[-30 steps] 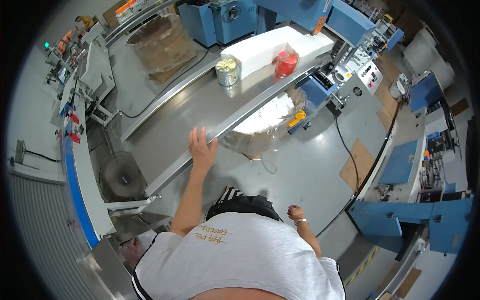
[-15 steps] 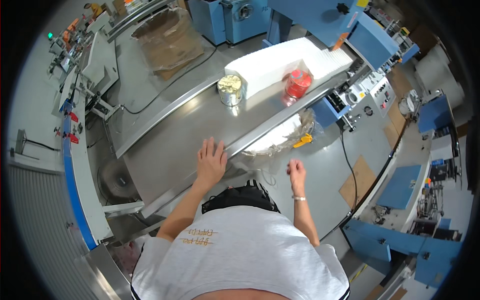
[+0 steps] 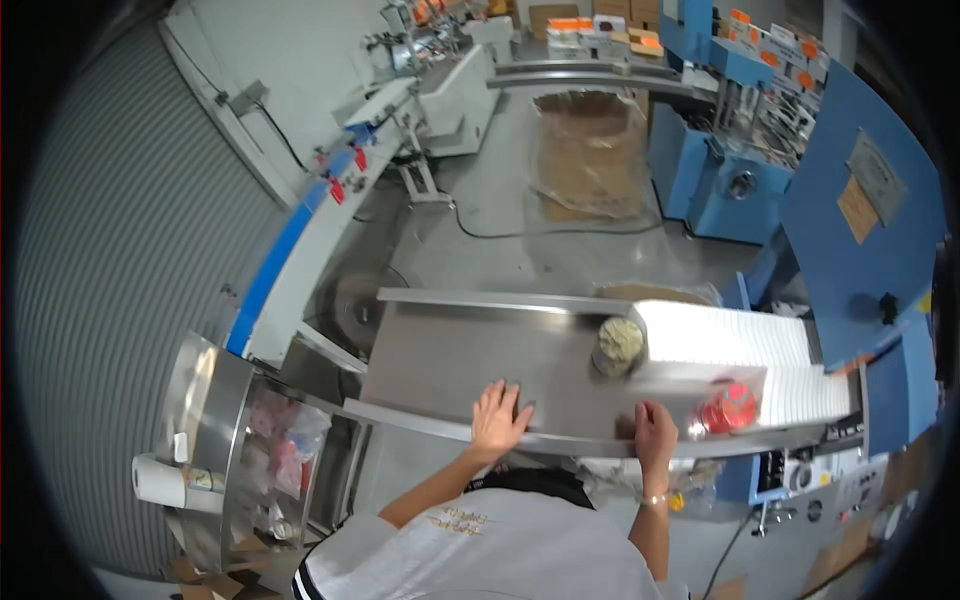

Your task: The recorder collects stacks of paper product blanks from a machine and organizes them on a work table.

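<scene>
The empty left hand (image 3: 497, 420) splays at the rim of the grey metal trough (image 3: 455, 350), while the right hand (image 3: 655, 437) curls, contents unclear, so a rightward swing could knock the shiny red cylindrical container (image 3: 733, 405) nearby in the trough.

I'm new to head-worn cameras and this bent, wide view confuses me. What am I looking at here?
There is no robot: these are a person's own bare hands, seen by a wide fisheye camera worn on the head and looking down. That lens makes straight edges bend.

The long surface in front is a metal tray with raised edges. On it, toward the right, are a white ribbed stack, a round container with a pale top and a red container.

The left hand is spread at the tray's near edge. The right hand, near the same edge, is partly curled. I see nothing held in either, though blur hides detail.
</scene>
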Tool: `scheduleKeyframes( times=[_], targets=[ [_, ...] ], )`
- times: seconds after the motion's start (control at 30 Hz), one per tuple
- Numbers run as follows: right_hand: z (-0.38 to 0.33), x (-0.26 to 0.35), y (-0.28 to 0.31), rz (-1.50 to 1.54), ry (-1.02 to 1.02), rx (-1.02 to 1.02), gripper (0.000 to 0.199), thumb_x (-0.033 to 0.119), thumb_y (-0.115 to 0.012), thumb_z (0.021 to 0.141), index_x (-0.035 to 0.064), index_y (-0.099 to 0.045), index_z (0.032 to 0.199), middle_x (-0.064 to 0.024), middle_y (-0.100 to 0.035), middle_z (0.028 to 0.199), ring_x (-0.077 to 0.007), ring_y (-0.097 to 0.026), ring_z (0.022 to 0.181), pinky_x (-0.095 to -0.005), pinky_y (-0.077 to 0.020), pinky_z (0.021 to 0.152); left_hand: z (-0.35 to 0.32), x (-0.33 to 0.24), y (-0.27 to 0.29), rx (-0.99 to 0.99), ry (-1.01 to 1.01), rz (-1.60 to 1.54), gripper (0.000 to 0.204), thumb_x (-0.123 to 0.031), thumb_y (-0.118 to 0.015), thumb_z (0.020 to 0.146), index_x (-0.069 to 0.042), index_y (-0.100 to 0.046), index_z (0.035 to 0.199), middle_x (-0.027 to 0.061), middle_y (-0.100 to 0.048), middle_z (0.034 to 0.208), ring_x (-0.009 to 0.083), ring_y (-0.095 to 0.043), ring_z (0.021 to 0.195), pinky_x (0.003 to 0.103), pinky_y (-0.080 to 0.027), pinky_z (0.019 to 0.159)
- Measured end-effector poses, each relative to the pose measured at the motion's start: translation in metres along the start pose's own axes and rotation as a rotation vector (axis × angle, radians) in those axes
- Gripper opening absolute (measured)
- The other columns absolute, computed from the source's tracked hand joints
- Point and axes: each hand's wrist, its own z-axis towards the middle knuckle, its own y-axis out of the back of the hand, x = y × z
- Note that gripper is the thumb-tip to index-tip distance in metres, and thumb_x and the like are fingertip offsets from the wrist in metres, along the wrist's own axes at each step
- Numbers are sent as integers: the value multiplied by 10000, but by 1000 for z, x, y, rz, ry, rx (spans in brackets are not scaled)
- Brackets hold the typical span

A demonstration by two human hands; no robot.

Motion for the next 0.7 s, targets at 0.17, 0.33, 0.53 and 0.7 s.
scheduleKeyframes(
  times=[0.17, 0.33, 0.53, 0.7],
  targets=[
    [4, 18, -4, -36, 188, 90, 109, 182, -638, 859, 75, -641, 833, -106, -647, 776, -312, -619, 699, -403, -483, 618, -14, -1, 8, -84, 54, 69, 523, -382, -612, 846, -55, -546, 1248, 223, -452, 1339, 387, -392, 1258, 490, -345, 994],
    [15, 14, 1, -11, 140, 62, 95, 179, -637, 859, 84, -640, 858, -104, -647, 785, -307, -626, 716, -391, -491, 624, -1, -9, 2, -85, 62, 99, 522, -355, -631, 829, -57, -545, 1248, 215, -450, 1342, 378, -387, 1263, 488, -343, 995],
    [14, 11, -7, 30, 119, 51, 105, 171, -621, 877, 74, -643, 909, -120, -644, 746, -292, -639, 661, -366, -494, 595, 1, -3, 0, -93, 58, 94, 501, -334, -634, 826, -70, -550, 1243, 206, -445, 1348, 366, -389, 1261, 477, -344, 996],
    [10, 14, -8, 18, 75, 48, 75, 166, -638, 864, 98, -638, 897, -115, -652, 769, -310, -636, 672, -370, -500, 587, 0, 1, -1, -60, 34, 101, 451, -296, -598, 857, -70, -544, 1244, 214, -441, 1339, 370, -400, 1242, 481, -358, 977]
  ],
)
